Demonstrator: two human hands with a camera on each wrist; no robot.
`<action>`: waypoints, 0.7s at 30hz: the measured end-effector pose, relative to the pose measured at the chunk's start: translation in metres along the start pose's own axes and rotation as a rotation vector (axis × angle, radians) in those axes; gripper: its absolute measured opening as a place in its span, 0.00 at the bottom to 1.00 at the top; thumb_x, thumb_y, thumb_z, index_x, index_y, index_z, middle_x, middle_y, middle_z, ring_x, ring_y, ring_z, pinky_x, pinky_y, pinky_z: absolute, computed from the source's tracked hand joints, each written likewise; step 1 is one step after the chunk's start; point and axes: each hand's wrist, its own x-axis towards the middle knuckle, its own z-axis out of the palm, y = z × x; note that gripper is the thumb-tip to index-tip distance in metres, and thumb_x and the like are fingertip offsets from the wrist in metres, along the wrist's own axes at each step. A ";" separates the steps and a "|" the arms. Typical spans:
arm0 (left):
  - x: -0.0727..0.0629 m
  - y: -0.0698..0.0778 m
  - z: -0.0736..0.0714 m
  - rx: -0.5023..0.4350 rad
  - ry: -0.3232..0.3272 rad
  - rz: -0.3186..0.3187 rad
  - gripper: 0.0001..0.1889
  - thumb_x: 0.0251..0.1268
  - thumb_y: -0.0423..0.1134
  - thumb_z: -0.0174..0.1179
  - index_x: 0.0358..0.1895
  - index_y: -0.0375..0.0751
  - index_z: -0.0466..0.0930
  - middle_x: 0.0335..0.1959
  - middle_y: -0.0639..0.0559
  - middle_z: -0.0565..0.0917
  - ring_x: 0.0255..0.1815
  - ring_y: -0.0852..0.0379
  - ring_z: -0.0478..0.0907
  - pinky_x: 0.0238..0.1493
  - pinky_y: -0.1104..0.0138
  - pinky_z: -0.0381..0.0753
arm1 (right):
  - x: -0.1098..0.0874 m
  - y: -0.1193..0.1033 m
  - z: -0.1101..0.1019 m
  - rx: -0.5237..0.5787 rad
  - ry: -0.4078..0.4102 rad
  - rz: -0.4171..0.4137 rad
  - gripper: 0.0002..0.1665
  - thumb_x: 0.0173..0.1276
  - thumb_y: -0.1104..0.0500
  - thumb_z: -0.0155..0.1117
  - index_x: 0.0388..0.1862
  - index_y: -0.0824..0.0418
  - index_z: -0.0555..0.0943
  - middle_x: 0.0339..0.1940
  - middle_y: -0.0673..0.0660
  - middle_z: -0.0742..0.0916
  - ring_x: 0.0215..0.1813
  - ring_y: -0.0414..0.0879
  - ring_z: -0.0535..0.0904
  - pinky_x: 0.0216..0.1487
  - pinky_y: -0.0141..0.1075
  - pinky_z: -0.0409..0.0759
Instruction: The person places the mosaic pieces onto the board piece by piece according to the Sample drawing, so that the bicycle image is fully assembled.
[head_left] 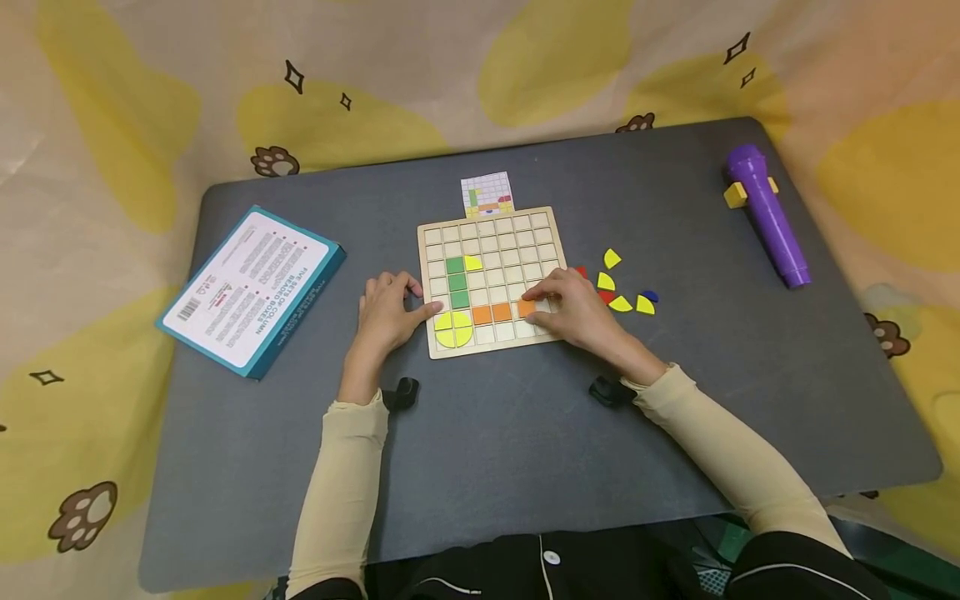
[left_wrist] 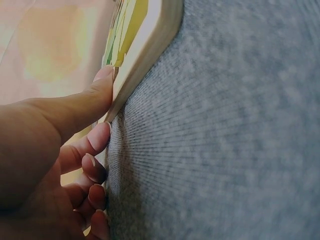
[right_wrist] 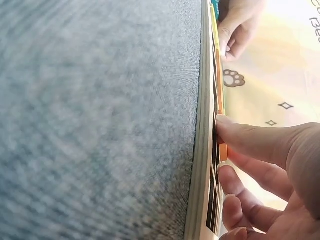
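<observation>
We read "FIVE" and "COLUMN" on the teal box [head_left: 251, 292] on the tabletop [head_left: 487, 450]. We see the left hand [head_left: 386, 312], fingers bent, gripping the wooden board [head_left: 492, 277] by its left edge; the right hand [head_left: 577, 307] pinches an orange tile [head_left: 526, 309] at its lower right.

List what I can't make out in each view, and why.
Head: fine print on the teal-and-white cardboard box, too small to read.
Head: some squares of the pale wooden grid board, covered by the right hand.
Head: the red flat piece beside that hand, partly hidden by it.
Left wrist: part of the board, cut off by the top edge.
Right wrist: dark lettering on the pale patterned cloth, cut off by the right edge.
</observation>
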 end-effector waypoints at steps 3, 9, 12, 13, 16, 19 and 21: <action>0.000 0.000 0.000 -0.003 0.000 -0.001 0.22 0.71 0.55 0.70 0.48 0.41 0.75 0.48 0.42 0.69 0.55 0.41 0.61 0.55 0.51 0.57 | 0.001 0.001 0.001 0.007 -0.005 -0.005 0.18 0.63 0.62 0.80 0.52 0.60 0.91 0.50 0.59 0.89 0.54 0.54 0.78 0.56 0.47 0.75; 0.000 -0.001 0.000 -0.004 -0.003 -0.002 0.22 0.71 0.54 0.70 0.48 0.41 0.75 0.48 0.42 0.69 0.56 0.41 0.61 0.55 0.51 0.57 | 0.004 -0.002 0.004 0.009 -0.014 -0.014 0.17 0.63 0.60 0.81 0.51 0.59 0.92 0.47 0.58 0.89 0.51 0.53 0.77 0.50 0.44 0.73; 0.001 -0.001 0.001 -0.003 -0.002 -0.003 0.22 0.71 0.54 0.70 0.49 0.41 0.75 0.48 0.42 0.69 0.56 0.41 0.61 0.55 0.51 0.57 | 0.004 -0.003 0.004 0.007 -0.013 -0.006 0.17 0.62 0.61 0.82 0.51 0.59 0.92 0.47 0.58 0.89 0.51 0.53 0.77 0.50 0.44 0.73; 0.001 -0.001 0.001 -0.003 -0.001 -0.003 0.22 0.71 0.54 0.70 0.49 0.41 0.75 0.48 0.42 0.69 0.56 0.41 0.61 0.55 0.51 0.57 | 0.003 -0.003 0.003 0.005 -0.013 -0.003 0.18 0.62 0.61 0.82 0.51 0.59 0.92 0.47 0.59 0.89 0.51 0.53 0.77 0.51 0.44 0.73; 0.001 -0.001 0.001 -0.003 0.002 0.000 0.22 0.71 0.54 0.70 0.48 0.41 0.75 0.48 0.42 0.69 0.56 0.41 0.61 0.55 0.51 0.57 | 0.002 0.001 -0.002 0.000 -0.005 0.011 0.19 0.62 0.61 0.82 0.53 0.60 0.92 0.48 0.60 0.89 0.50 0.54 0.77 0.52 0.45 0.72; 0.001 -0.002 0.001 -0.003 0.004 0.006 0.22 0.71 0.54 0.70 0.48 0.41 0.75 0.47 0.42 0.69 0.56 0.41 0.61 0.54 0.52 0.57 | -0.001 0.009 -0.012 0.001 0.021 0.038 0.20 0.62 0.60 0.82 0.53 0.61 0.91 0.47 0.61 0.88 0.48 0.55 0.75 0.50 0.45 0.69; 0.001 -0.002 0.001 -0.003 0.005 0.008 0.22 0.71 0.54 0.70 0.48 0.41 0.75 0.47 0.42 0.69 0.56 0.41 0.61 0.54 0.52 0.57 | -0.004 0.017 -0.020 0.004 0.045 0.063 0.20 0.63 0.60 0.82 0.54 0.62 0.91 0.46 0.62 0.87 0.47 0.56 0.75 0.49 0.44 0.69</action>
